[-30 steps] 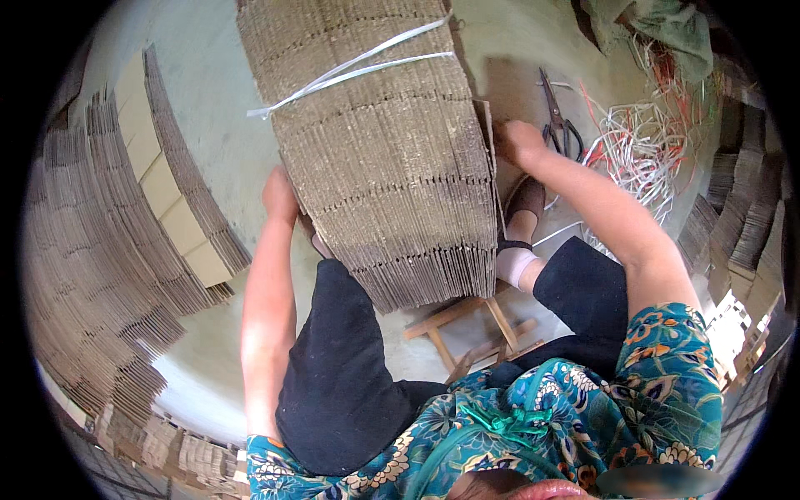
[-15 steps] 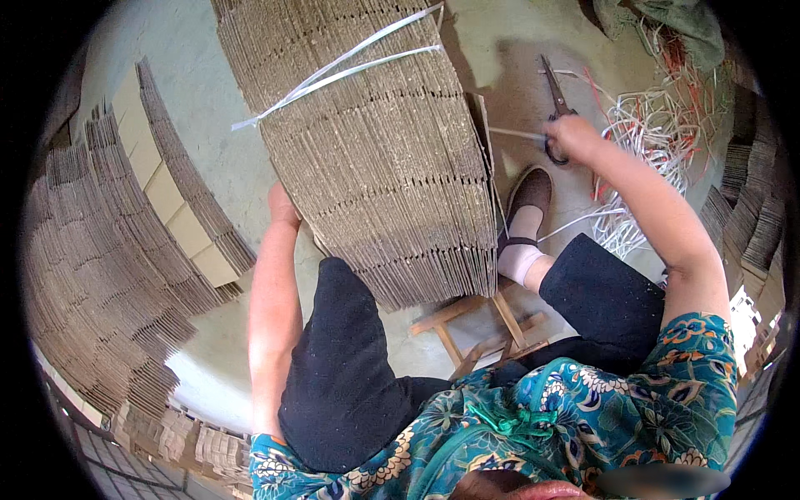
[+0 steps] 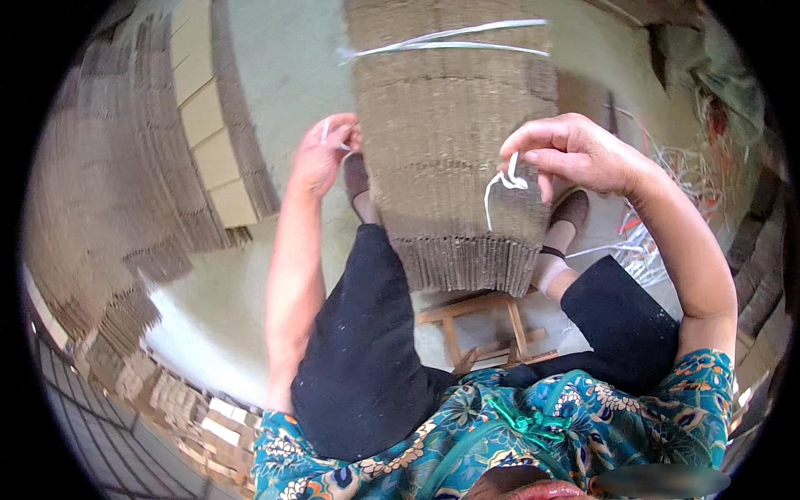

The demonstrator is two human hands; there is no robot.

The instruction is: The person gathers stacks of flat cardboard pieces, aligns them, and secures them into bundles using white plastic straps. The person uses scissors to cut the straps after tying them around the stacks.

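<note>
White plastic strapping [image 3: 500, 185] is what you've got here, thin, flat and floppy, so it probably weighs next to nothing and feels slick, the kind of stuff that slides through a loose pinch. Your right hand [image 3: 575, 154] has thumb and fingertips closed on a little loop of it, right over the near end of the cardboard bundle [image 3: 454, 150], and a short tail dangles down from there. Your left hand [image 3: 321, 154] is curled shut on the other end [image 3: 333, 137] at the bundle's left edge. I'd say pinching close to the loop like you do gives the best control.

Long axis of the bundle runs away from you, the corrugated end facing your lap, sitting between your knees above a small wooden stool [image 3: 483, 321]. Another white band [image 3: 450, 43] already crosses it farther up. Flat cardboard stacks [image 3: 125, 192] fan out on your left, loose strap offcuts [image 3: 683, 175] on the floor to the right.
</note>
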